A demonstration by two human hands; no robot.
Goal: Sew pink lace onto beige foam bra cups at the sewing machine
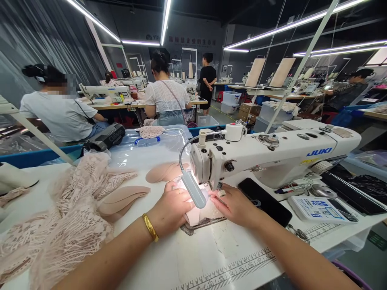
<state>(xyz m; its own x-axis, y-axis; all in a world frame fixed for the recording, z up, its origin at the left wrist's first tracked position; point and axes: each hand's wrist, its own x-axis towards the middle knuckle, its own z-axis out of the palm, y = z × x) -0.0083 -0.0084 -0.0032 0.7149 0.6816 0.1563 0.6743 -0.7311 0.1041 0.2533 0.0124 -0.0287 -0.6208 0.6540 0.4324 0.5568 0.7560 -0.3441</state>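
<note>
My left hand (171,209), with a gold bangle on the wrist, presses down on a pale pink fabric piece (193,215) at the needle of a white JUKI sewing machine (272,155). Its fingers are curled on the fabric. My right hand (232,205) lies on the same piece just right of the needle, fingers pinched on its edge. A grey gooseneck lamp (193,189) shines between both hands and hides part of the fabric and the needle.
A heap of pink lace (66,217) and stacked beige foam cups (122,199) lie to the left. A black phone (264,201), a printed card (317,207) and scissors (298,233) lie right. A clear plastic box lid (145,147) stands behind. Several people sew at the tables beyond.
</note>
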